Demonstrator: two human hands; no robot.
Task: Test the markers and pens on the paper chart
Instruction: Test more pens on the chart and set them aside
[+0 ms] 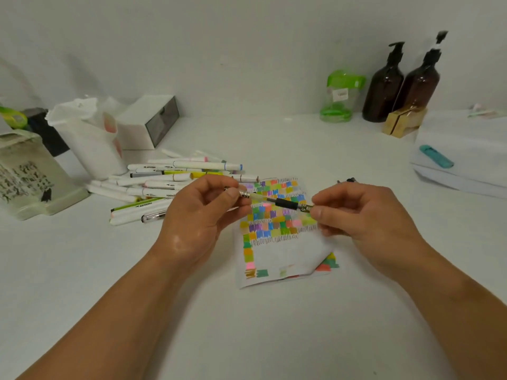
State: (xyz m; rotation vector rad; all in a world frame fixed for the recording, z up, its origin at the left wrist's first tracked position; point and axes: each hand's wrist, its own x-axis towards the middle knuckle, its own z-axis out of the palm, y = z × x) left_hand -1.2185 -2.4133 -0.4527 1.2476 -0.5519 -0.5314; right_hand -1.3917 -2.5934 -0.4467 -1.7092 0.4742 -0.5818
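A slim pen (277,201) with a clear barrel and a black rubbery grip was held just above the paper chart (285,250). The left hand (203,215) pinched its nine o'clock end and the right hand (356,215) its three o'clock end, fingers hiding both tips. The chart, a thin sheet of bright square swatches with its five o'clock corner curled, lay on the smooth white bench (247,338). White-barrelled markers (170,185) lay heaped at ten o'clock.

multicoloured checkered paper chart (277,215), white markers (170,185), brown bottles (384,91)
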